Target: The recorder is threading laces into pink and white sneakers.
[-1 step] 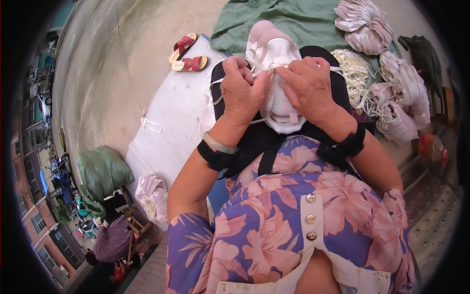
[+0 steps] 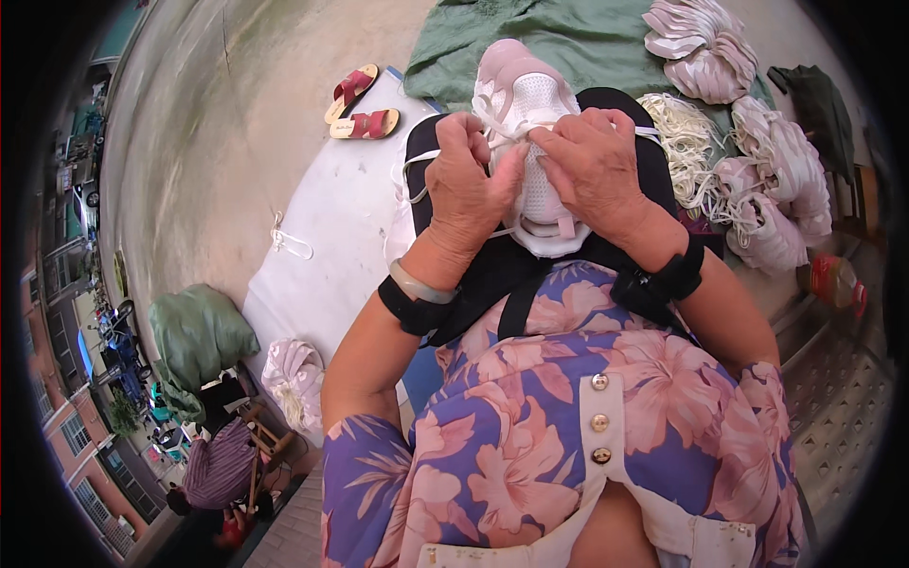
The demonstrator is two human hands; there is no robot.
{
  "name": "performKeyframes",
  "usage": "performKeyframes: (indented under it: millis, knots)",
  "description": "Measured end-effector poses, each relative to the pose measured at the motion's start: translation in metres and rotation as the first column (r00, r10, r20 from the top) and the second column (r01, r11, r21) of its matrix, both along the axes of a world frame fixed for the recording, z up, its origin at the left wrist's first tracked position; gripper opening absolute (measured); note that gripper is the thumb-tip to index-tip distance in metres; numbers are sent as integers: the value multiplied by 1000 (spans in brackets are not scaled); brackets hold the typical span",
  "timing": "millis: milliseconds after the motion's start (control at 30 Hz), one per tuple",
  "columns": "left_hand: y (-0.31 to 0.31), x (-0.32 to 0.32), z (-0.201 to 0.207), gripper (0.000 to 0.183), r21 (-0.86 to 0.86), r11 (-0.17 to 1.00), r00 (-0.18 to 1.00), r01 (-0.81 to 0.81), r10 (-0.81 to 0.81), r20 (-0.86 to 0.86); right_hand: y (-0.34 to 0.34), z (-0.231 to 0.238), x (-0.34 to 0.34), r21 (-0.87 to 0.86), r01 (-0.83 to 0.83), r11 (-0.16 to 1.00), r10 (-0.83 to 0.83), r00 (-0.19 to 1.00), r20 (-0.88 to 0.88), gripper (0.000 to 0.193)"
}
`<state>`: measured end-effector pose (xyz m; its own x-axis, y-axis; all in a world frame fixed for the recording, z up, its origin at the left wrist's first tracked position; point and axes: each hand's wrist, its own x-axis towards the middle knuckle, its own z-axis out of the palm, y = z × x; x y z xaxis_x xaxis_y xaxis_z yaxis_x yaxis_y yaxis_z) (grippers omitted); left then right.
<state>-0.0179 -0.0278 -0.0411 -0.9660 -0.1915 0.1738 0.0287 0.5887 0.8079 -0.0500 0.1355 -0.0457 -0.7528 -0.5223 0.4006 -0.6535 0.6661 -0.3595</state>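
Note:
A pink and white sneaker (image 2: 544,90) lies on my lap, toe pointing away from me. White shoelace (image 2: 492,118) crosses its upper, and loose lengths trail out to both sides. At the sneaker's left side, my left hand (image 2: 469,180) has its fingers curled around the lace, thumb raised beside the tongue. My right hand (image 2: 597,166) is over the right side, thumb and forefinger closed on the lace near the eyelets. The fingers partly hide the lacing.
Bundled pink-white shoe uppers (image 2: 776,170) and a heap of cream laces (image 2: 682,142) lie to the right. Red sandals (image 2: 365,123) rest at the far left of a white sheet (image 2: 322,208). A green cloth (image 2: 549,38) spreads beyond the sneaker. Another person (image 2: 220,464) sits at lower left.
My left thumb has drawn back slightly from the right fingertips, leaving a small gap over the laces. The sneaker stays in place on my lap.

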Motion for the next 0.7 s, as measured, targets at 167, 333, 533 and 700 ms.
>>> performKeyframes:
  millis: [167,333,533,700]
  knots:
    - [-2,7,-5,61,-309,896,930,319,-359,-83,-1,-13,-6,-48,-6,999,1,995,-104,24]
    - [0,6,-7,59,-398,869,935,296,-348,-65,7,-16,-14,-31,-79,996,76,992,-97,25]
    - [9,1,-7,44,-419,869,960,263,-279,24,15,-19,-21,-34,-74,997,71,995,-74,26]
    - [8,0,-9,37,-411,879,968,241,-251,31,7,-13,-14,0,-47,999,47,996,-81,23]
